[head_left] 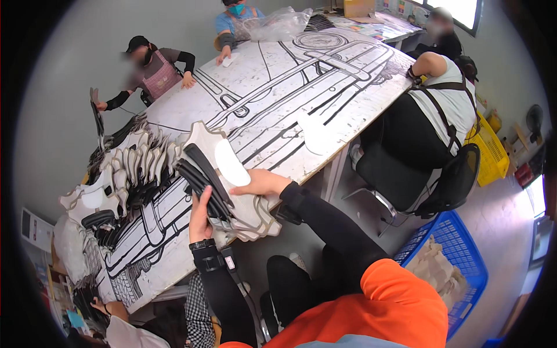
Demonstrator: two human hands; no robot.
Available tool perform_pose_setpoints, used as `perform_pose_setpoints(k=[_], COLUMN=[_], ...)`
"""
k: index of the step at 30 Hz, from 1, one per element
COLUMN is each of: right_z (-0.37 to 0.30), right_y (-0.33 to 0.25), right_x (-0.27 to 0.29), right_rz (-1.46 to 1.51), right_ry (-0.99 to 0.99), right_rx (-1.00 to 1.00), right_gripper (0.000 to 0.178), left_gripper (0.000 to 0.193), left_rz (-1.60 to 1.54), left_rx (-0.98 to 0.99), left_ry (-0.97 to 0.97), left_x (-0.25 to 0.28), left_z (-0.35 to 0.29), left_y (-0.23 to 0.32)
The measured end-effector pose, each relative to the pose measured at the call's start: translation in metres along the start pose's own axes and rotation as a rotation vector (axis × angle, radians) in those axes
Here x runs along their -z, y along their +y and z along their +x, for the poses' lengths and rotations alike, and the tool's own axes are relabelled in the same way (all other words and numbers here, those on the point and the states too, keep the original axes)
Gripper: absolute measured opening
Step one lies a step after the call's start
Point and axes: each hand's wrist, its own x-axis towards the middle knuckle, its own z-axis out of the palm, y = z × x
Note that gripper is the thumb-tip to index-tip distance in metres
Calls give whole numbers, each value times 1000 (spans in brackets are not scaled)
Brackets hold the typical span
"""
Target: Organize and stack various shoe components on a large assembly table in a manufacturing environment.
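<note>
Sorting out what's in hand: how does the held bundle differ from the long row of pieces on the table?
The held bundle is gripped by the left hand and right hand; the row lies on the table. The bundle is compact, the row longer and fanned out. Both show pale, darker-edged pieces with black parts.

The off-white pieces look like matt cloth from here, the black strips on them dull and slightly rubbery. The tabletop is smooth but scuffed. At the far end a clear bag glints, thin crinkled plastic; the blue basket is hard plastic, the orange shirt matt cloth, the floor smooth with a faint gloss.
</note>
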Motion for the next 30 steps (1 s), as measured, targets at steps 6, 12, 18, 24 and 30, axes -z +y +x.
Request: perform_pose_setpoints(k=[6,12,18,24,30], right_z=[-29,-49,-28,5,108], right_y=[13,88,95,69,44], right_x=[60,118,142,124,186], right_rz=[-291,-874,-600,78,344], right_ry=[677,840,621,531,403], right_rx=[-59,-758,-751,-394,-86], right_gripper=[76,85,58,37,40], left_gripper=[88,78,47,31,19], left_rz=[228,1262,1495,954,692], left_rx=[-34,-769,-991,-1028,-809], left_ry=[17,376,-173,330,677], left_x=[-2,-53,-81,-20,49], left_z=[10,-26,-33,-59,-67], left_y=[9,47,53,48,-31])
